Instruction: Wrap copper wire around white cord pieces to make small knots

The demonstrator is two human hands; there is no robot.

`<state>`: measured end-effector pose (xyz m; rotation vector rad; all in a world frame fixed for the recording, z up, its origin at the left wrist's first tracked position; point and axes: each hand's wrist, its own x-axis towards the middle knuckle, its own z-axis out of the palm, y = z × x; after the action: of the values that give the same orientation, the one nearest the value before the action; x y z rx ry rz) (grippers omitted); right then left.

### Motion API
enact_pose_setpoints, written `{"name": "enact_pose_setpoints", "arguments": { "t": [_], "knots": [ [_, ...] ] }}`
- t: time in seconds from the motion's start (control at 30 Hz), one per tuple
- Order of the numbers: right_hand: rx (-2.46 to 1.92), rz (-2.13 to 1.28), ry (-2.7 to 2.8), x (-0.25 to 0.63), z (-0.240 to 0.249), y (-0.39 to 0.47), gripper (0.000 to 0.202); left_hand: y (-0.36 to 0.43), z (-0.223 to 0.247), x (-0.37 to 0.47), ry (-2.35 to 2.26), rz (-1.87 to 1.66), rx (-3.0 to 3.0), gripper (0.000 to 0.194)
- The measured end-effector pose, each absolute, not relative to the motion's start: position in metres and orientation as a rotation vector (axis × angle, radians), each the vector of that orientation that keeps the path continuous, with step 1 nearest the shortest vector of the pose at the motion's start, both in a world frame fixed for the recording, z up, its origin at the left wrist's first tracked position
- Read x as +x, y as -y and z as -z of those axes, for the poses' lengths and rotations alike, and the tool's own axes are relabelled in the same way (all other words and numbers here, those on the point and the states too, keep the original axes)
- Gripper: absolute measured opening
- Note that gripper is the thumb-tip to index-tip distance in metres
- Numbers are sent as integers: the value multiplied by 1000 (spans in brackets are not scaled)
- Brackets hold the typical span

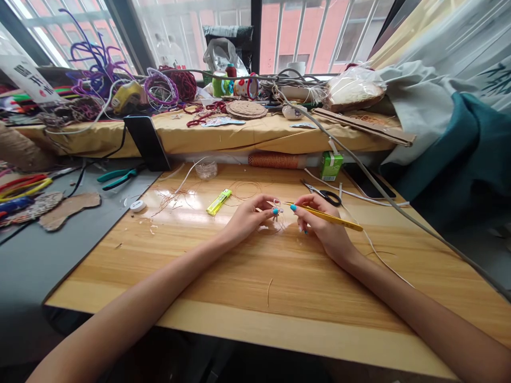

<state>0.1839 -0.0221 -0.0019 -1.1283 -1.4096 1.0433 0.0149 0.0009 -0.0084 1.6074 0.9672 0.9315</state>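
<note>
Over the middle of the wooden table (pixel 223 276), my left hand (pixel 251 215) pinches a small piece with fine brown thread (pixel 275 230) trailing from it; the piece is too small to make out fully. My right hand (pixel 319 223) is closed around gold-coloured tweezers (pixel 339 219), whose tips point left at the small piece. Whether the tips touch it I cannot tell. Behind my left hand lies a loose coil of brown thread (pixel 245 189), with a yellow-green lighter (pixel 219 202) beside it. Black-handled scissors (pixel 330 197) rest just beyond my right hand.
Thread scraps (pixel 173 199), a clear round container (pixel 206 169) and a white cap (pixel 138 206) lie at the left. A green carton (pixel 331 165) and a phone (pixel 369 181) are at the back right. A grey cable (pixel 359 162) crosses the right side. Yarn crowds the ledge (pixel 207 135).
</note>
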Motion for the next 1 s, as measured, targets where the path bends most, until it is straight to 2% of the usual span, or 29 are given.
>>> {"name": "enact_pose_setpoints", "arguments": {
  "t": [0.07,0.2,0.27,0.37,0.5,0.67,0.83,1.0],
  "knots": [
    [-1122,-1050,1407,184,2,23,15,0,8,15,-958,-927,1629,33],
    [-1153,-1013,1384,185,2,24,24,2,9,15,-1118,-852,2007,13],
    [-1196,-976,1390,185,2,24,30,1,9,14,-1229,-828,2261,9],
    [-1187,-1028,1394,183,1,25,31,0,8,11,-1222,-865,2455,17],
    [-1080,-1155,1310,183,0,24,37,0,3,8,-919,-750,2603,24],
    [-1040,-1129,992,190,3,13,20,3,3,8,-838,-597,2699,21],
    [-1113,-1153,938,192,5,9,24,4,1,8,-963,-583,2649,29],
    [-1133,-1066,1452,185,2,21,30,1,3,8,-968,-434,2606,60]
  ]
}}
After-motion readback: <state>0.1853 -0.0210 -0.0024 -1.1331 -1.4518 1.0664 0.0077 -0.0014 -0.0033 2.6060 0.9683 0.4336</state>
